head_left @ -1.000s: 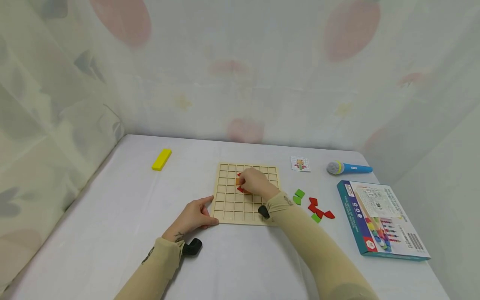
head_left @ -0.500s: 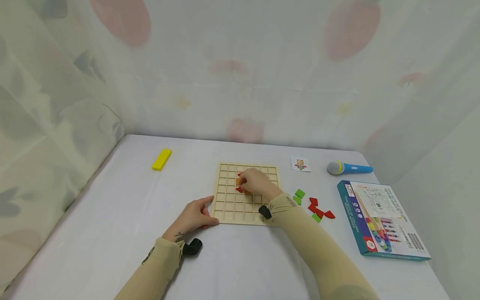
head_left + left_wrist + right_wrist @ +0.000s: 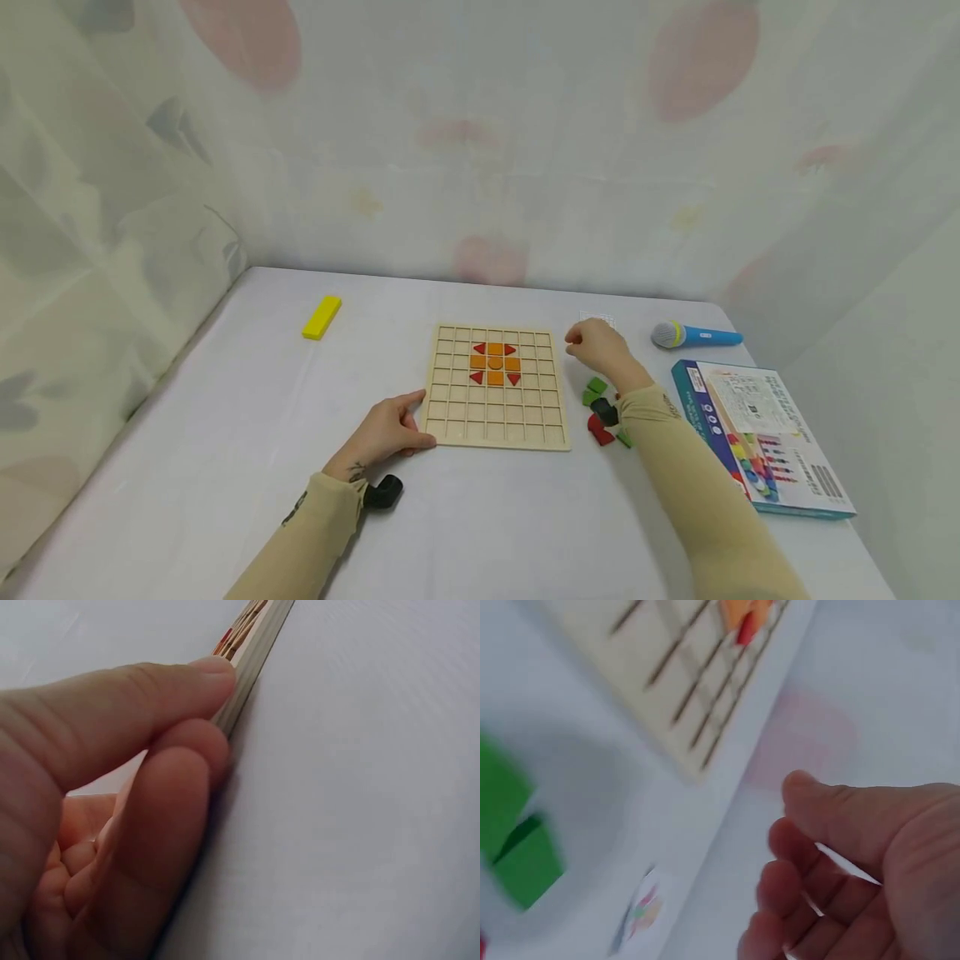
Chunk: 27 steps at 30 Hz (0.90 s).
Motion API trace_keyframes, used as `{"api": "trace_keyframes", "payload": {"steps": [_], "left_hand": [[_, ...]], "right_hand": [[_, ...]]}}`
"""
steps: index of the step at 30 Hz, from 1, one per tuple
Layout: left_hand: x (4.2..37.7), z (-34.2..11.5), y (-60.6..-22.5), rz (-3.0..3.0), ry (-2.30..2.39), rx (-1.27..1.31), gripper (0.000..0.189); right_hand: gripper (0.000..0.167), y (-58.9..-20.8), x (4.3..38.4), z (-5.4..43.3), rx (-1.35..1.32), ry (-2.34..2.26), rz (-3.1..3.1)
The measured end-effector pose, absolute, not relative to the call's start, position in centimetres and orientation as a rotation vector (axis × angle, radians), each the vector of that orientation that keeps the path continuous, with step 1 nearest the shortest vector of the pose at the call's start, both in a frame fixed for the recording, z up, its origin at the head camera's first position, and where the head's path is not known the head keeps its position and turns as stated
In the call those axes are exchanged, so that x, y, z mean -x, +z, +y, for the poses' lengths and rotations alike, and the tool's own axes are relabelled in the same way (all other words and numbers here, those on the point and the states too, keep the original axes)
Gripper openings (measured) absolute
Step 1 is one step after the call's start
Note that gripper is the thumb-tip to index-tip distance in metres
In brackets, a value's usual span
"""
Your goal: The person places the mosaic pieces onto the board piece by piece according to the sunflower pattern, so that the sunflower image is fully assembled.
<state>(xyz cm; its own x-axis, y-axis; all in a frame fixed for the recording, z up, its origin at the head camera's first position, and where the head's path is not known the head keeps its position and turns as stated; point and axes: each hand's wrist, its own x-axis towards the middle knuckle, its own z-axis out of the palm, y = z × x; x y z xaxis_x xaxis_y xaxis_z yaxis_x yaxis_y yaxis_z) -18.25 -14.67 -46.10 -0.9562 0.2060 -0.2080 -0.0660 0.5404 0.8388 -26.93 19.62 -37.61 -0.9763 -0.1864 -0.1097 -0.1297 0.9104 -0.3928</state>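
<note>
A wooden grid board (image 3: 457,412) lies flat on the table. Orange squares (image 3: 496,378) form a cross on it around an orange round piece (image 3: 495,363), with several red pointed pieces (image 3: 477,377) at the corners. My left hand (image 3: 384,429) grips the board's near left corner with thumb and finger; the left wrist view has the thumb (image 3: 214,675) on the board's edge. My right hand (image 3: 600,346) hovers right of the board, fingers loosely curled, nothing visible between them. Below it lie green square tiles (image 3: 596,386) and red pieces (image 3: 600,430), partly hidden by the wrist.
A small pattern card (image 3: 597,317) sits behind the right hand, mostly covered by it in the head view. To the right are a blue toy microphone (image 3: 697,335) and a flat game box (image 3: 787,450). A yellow block (image 3: 322,317) lies at the back left.
My right hand has left the middle of the board and moved right, uncovering the orange and red pieces there. The left hand stays at the board's corner.
</note>
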Motion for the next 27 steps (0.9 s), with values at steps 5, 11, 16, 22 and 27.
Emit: {"api": "trace_keyframes", "payload": {"steps": [5,11,16,22,27], "left_hand": [[18.3,-14.8,-45.8,2.512,1.375,-0.130,0.089],[18.3,-14.8,-45.8,2.518,1.373,-0.132,0.089],[18.3,-14.7,-45.8,2.516,1.378,-0.124,0.089],[18.2,-14.7,-46.0,2.510,1.377,-0.123,0.090],[18.2,-14.6,-46.0,2.500,1.387,-0.117,0.090]], "right_hand": [[0.031,-39.7,26.6,22.3,0.078,-0.465,2.841],[0.025,-41.6,26.2,23.2,-0.020,-0.437,2.781],[0.020,-42.2,26.1,23.2,-0.049,-0.480,2.787],[0.014,-41.5,25.9,22.3,0.045,-0.650,2.867],[0.007,-40.7,25.7,19.4,0.230,-0.877,2.878]]}}
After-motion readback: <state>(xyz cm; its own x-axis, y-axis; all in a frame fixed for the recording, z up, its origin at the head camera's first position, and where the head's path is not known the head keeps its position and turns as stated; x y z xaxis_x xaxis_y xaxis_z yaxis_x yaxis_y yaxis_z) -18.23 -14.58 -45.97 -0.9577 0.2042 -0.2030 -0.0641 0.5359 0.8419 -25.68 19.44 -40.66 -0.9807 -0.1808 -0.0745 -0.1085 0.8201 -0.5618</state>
